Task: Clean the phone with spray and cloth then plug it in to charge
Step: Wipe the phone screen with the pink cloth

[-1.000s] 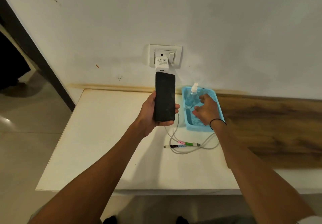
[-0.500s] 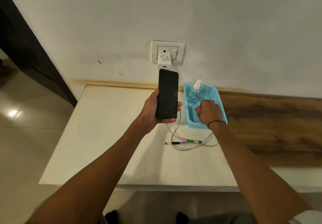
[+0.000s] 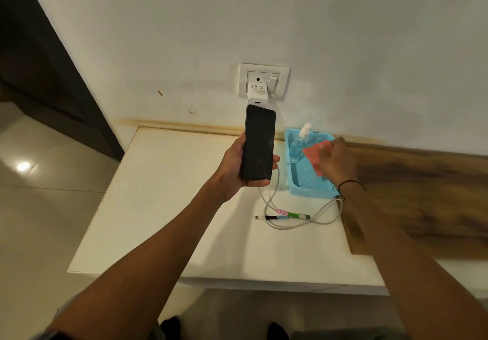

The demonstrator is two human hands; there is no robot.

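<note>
I grip the phone [image 3: 259,145] upright in my left hand [image 3: 235,166], above the table's [image 3: 158,207] far edge. My right hand [image 3: 334,161] pinches the pink cloth [image 3: 314,156] over the blue basket [image 3: 306,181]; next I'd wipe the screen gently, bracing the phone's back.

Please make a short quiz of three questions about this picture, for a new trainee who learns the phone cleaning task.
1. True or false: the charging cable is already plugged into the phone.
2. What does the right hand hold? A) the spray bottle B) a pink cloth C) the cable
3. Fill in: the spray bottle stands inside the blue ____.

Key:
1. False. The cable's free end lies on the white table; the left hand holds the phone in the air.
2. B, the pink cloth, above the basket.
3. basket.
</note>
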